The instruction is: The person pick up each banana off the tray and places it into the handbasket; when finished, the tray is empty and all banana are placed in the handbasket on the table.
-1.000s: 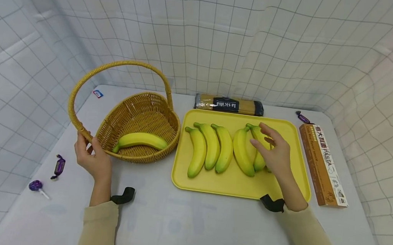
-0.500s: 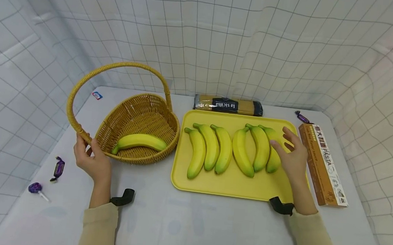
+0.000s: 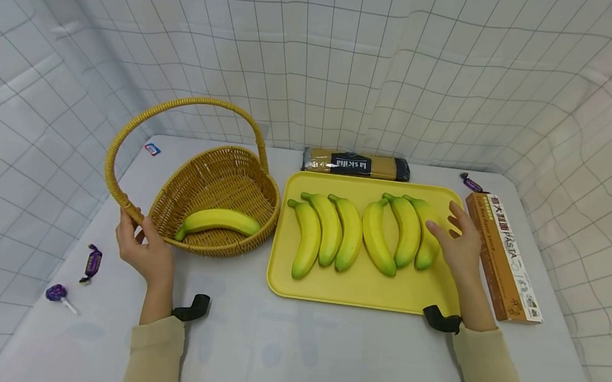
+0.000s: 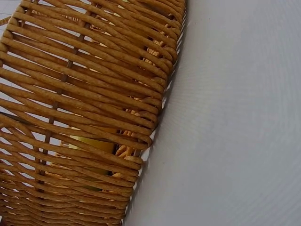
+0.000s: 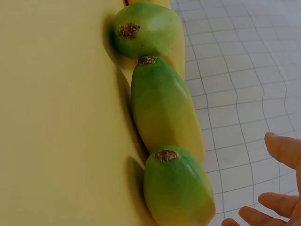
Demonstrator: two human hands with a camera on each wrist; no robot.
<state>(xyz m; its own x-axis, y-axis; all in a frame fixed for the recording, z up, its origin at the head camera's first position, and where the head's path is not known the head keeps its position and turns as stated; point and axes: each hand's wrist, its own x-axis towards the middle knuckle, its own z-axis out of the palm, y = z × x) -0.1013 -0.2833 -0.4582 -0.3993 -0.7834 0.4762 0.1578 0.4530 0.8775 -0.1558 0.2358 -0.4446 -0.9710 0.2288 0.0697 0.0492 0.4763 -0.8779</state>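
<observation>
We see our left hand (image 3: 142, 251) gripping the basket (image 3: 218, 205) at its handle base; our right hand (image 3: 458, 242), fingers spread and released, beside the outermost banana (image 3: 425, 233) on the yellow tray (image 3: 363, 285). Grey tabletop (image 3: 283, 345), gridded cloth walls (image 3: 349, 56).

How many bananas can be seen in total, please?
7. One banana lies in the wicker basket. Six lie on the yellow tray: a group of three at its left, and another three beside the right hand. None seems hidden.
</observation>
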